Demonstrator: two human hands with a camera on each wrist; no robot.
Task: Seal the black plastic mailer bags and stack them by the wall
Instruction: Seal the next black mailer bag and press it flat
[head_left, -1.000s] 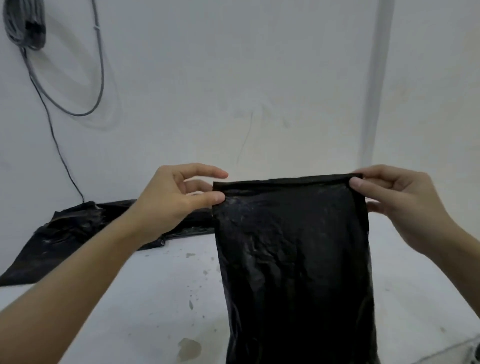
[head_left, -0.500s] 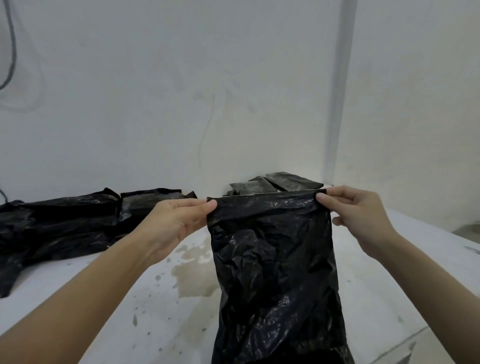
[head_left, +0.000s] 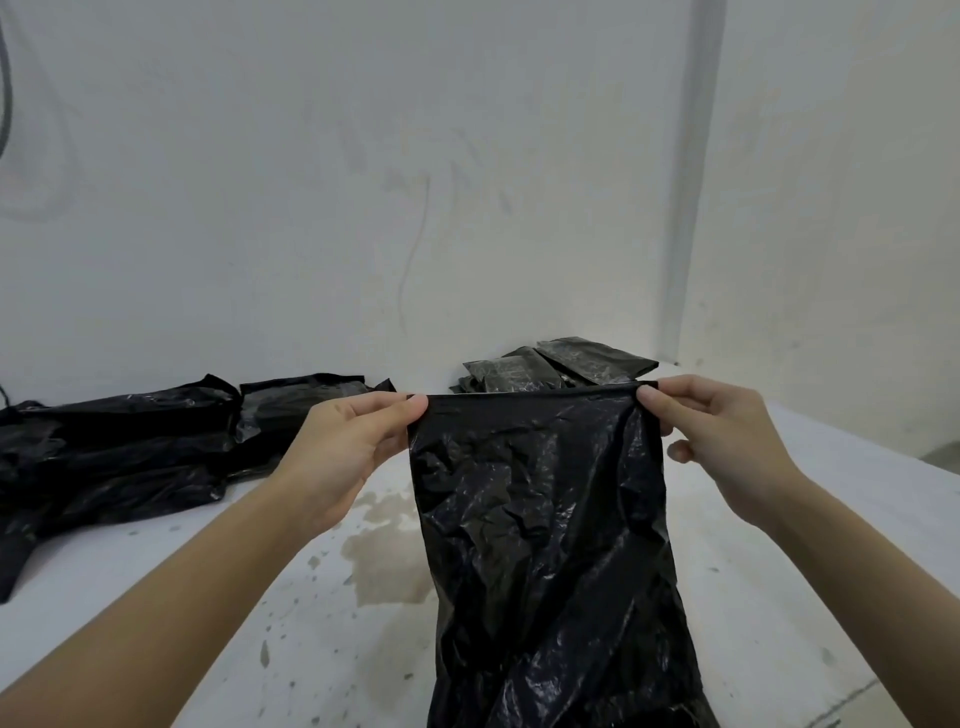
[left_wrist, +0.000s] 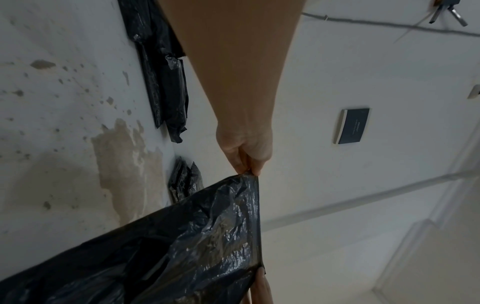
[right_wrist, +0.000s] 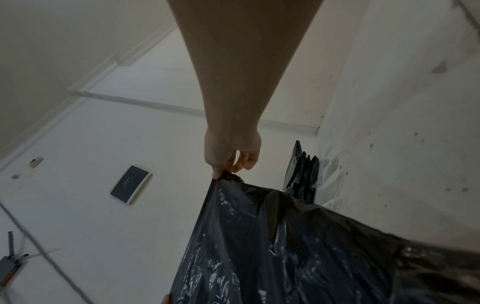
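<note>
I noted view had swung right since a second ago: sealed stack (head_left: 558, 368) at wall (head_left: 467, 182), 12 o'clock, now visible behind mailer bag (head_left: 545, 519). Left hand (head_left: 348, 447) and right hand (head_left: 722, 441) pinched bag's top corners throughout, top edge taut, bag hanging over table (head_left: 156, 597). Unsealed bags (head_left: 130, 441) at 9 o'clock. Judged seal done, stacking next.

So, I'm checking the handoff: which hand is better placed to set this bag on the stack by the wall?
Right hand: it pinches the mailer bag's corner nearer the stack.
</note>
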